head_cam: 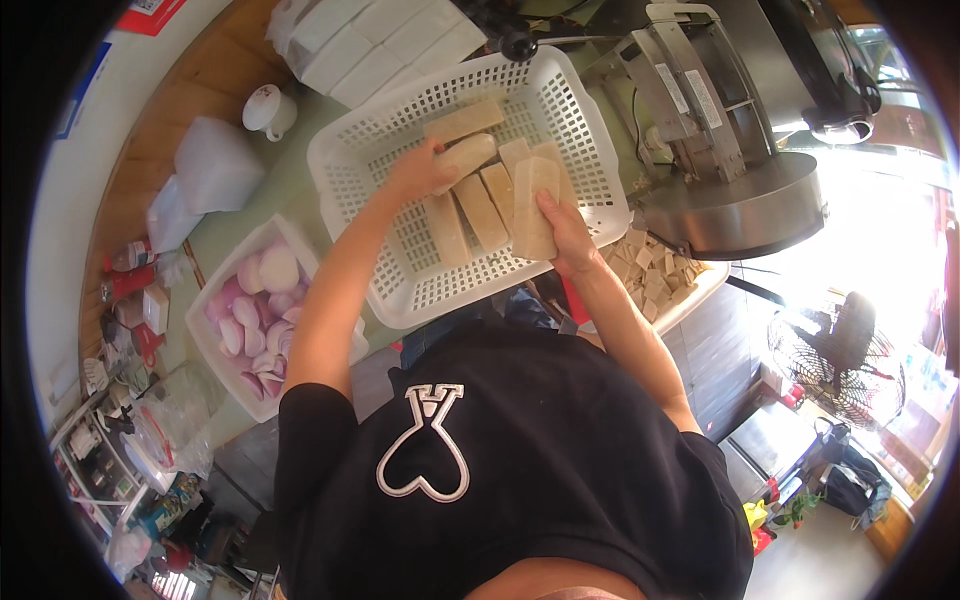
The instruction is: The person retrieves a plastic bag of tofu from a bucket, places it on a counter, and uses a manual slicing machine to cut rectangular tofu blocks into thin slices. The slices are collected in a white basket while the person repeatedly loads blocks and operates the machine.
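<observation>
A white perforated plastic basket [405, 306] sits before me with several pale beige rectangular food blocks [480, 214] in it. My left hand [420, 171] reaches over the basket's left side, its fingers wrapped around the near end of a rounded block [471, 156]. At the basket's right front, my right hand [568, 234] grips a longer block [534, 196] along its right side, with the thumb on top. Another block [463, 121] lies crosswise near the far wall. The held blocks partly cover the ones beneath.
To the right stands a stainless steel slicing machine [727, 202], above a tub of small cut beige pieces [651, 271]. A white container [259, 409] of cut onions [259, 300] is at left. Behind are a white mug [270, 111] and wrapped white packs [375, 45]. A fan [840, 367] stands at far right.
</observation>
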{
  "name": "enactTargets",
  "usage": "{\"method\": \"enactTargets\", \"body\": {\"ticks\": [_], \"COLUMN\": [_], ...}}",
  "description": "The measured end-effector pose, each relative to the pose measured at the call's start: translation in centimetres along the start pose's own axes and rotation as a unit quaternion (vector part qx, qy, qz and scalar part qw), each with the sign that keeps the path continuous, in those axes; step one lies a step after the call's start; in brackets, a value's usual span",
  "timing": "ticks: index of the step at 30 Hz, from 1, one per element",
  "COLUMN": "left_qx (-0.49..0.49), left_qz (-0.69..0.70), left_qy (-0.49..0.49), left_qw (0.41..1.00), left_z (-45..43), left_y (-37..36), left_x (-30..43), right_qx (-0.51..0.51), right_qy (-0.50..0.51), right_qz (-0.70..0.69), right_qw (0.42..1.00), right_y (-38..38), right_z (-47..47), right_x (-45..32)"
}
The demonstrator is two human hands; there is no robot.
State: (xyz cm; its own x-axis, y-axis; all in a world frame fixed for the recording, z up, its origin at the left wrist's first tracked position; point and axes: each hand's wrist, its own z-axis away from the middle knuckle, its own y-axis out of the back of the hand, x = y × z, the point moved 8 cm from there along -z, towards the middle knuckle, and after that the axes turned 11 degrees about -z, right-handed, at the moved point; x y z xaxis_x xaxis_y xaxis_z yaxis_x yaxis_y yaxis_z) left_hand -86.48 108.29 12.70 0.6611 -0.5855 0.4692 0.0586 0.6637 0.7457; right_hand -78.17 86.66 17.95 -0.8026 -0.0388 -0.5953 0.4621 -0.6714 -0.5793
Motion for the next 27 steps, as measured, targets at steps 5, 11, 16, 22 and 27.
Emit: {"method": "enactTargets", "body": {"ticks": [5, 11, 16, 22, 27], "left_qx": [-0.129, -0.140, -0.126, -0.074, -0.047], "left_qz": [0.483, 0.683, 0.722, 0.710, 0.712], "left_qy": [-0.009, -0.088, -0.086, -0.082, -0.055], "left_qw": [0.866, 0.711, 0.675, 0.696, 0.699], "left_z": [5.2, 10.8, 12.4, 12.6, 12.5], "left_y": [-2.7, -4.5, -4.4, -4.0, -4.3], "left_x": [3.0, 10.7, 13.2, 13.0, 11.7], "right_qx": [0.011, 0.054, 0.041, -0.001, 0.006], "right_qy": [-0.011, 0.071, 0.110, 0.212, 0.164], "right_qz": [-0.119, -0.068, 0.006, 0.081, 0.099], "right_qw": [0.993, 0.994, 0.993, 0.974, 0.981], "right_y": [-0.3, -1.6, -1.3, -3.2, -3.4], "right_z": [0.1, 0.3, 1.0, 2.5, 3.2], "right_x": [0.2, -1.2, -2.8, -4.5, -5.0]}}
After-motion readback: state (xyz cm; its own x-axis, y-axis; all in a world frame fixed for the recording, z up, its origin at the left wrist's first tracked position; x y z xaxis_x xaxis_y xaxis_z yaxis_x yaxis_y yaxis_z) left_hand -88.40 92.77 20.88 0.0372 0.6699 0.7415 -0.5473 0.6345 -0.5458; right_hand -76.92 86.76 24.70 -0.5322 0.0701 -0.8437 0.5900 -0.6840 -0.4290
